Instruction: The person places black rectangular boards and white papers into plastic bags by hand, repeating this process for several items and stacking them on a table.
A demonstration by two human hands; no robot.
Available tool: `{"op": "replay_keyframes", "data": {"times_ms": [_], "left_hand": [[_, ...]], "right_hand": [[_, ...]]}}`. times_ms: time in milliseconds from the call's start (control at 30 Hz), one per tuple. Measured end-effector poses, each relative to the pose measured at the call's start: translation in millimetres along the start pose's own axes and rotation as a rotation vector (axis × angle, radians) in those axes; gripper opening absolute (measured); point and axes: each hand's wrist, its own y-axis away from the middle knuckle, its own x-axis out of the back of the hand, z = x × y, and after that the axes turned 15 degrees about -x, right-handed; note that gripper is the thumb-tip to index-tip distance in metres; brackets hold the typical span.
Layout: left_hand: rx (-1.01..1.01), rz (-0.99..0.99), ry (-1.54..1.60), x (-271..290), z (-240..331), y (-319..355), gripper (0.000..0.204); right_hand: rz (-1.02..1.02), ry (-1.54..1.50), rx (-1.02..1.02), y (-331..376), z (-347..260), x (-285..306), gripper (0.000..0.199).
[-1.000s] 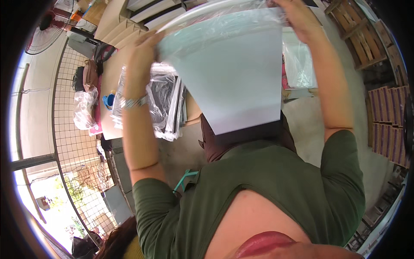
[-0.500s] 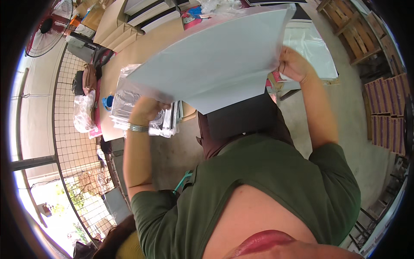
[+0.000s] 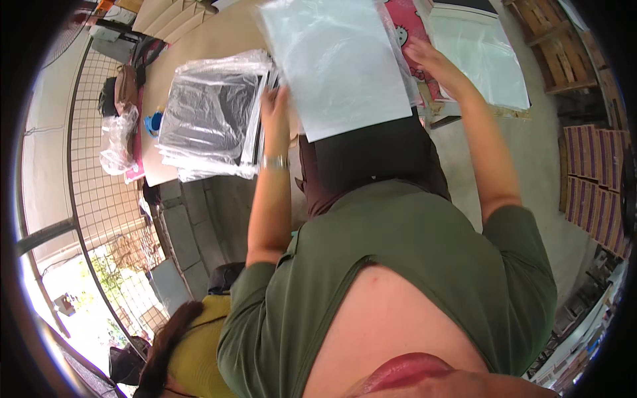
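A white sheet in a clear plastic sleeve (image 3: 345, 73) lies in front of me, its near edge over a flat black surface (image 3: 365, 146) at my waist. My left hand (image 3: 275, 109) is at the sheet's left edge, beside a stack of plastic-wrapped dark flat items (image 3: 212, 113). Motion smears its fingers, so their grip is unclear. At the right edge, my right hand (image 3: 434, 66) is open, its fingers stretched out beside the plastic over a pink patterned cloth (image 3: 408, 26).
To the right lies another stack of plastic-covered white sheets (image 3: 474, 60). Folded brown cardboard (image 3: 176, 16) stands at the far left of the table. A blue tape roll (image 3: 153, 123) sits near the left edge. Stacked boxes (image 3: 597, 172) and wooden pallets (image 3: 554, 53) line the right. Another person (image 3: 199, 345) is at lower left.
The sheet, held up and bowed between both hands before, has come down flat. My left hand has moved right, uncovering the wrapped stack. My right hand's fingers have straightened off the sheet's corner.
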Motion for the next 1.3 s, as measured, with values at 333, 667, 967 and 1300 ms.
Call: {"op": "replay_keyframes", "data": {"times_ms": [333, 667, 967, 1300], "left_hand": [[0.101, -0.046, -0.14, 15.3, -62.9, 26.0, 0.055], [0.013, -0.163, -0.284, 30.5, -27.9, 133.5, 0.026], [0.358, -0.25, 0.062, 69.0, -14.9, 194.1, 0.015], [0.605, -0.005, 0.113, 52.9, -8.8, 122.6, 0.029]], "right_hand": [[0.537, 0.551, 0.274, 1.7, 75.9, -67.6, 0.048], [0.428, 0.451, 0.26, 89.5, 101.3, -66.2, 0.025], [0.401, 0.306, 0.134, 157.0, 125.9, -59.2, 0.01], [0.033, -0.342, -0.216, 149.9, 104.0, -76.5, 0.008]]}}
